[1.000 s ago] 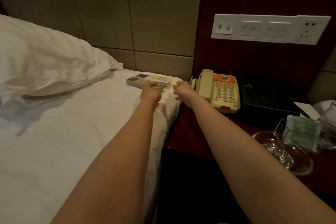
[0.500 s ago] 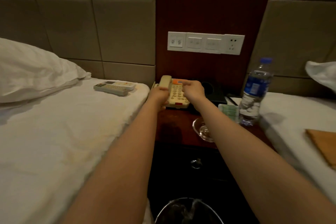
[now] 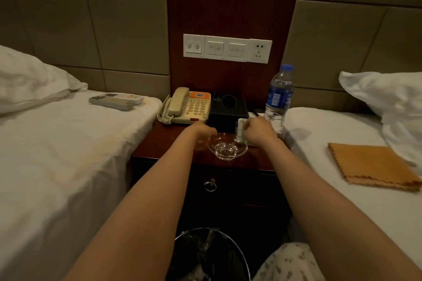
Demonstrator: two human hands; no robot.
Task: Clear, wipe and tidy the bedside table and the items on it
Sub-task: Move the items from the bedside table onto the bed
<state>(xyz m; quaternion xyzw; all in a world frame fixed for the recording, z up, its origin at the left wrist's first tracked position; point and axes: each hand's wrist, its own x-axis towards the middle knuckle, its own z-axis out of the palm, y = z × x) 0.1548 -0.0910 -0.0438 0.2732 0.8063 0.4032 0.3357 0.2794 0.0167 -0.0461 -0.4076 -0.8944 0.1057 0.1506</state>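
The dark wooden bedside table [image 3: 157, 143] stands between two beds. On its front middle sits a clear glass ashtray [image 3: 227, 147]. My left hand [image 3: 204, 133] curls over the ashtray's left rim and grips it. My right hand [image 3: 258, 130] holds a small green-and-white packet [image 3: 240, 131] just right of the ashtray. Behind them are a beige telephone [image 3: 189, 107], a black tissue box [image 3: 228, 105] and a water bottle [image 3: 277, 96] at the right rear corner.
Two remote controls [image 3: 116, 100] lie on the left bed by the pillow. A folded orange cloth [image 3: 374, 166] lies on the right bed. A bin [image 3: 212, 255] stands on the floor below the table's drawer ring [image 3: 210, 186]. A switch panel [image 3: 227, 48] is on the wall.
My hands left the remotes on the left bed, touched the telephone, then drew back to the table's front, onto the ashtray and the packet. The view pulled back and turned right.
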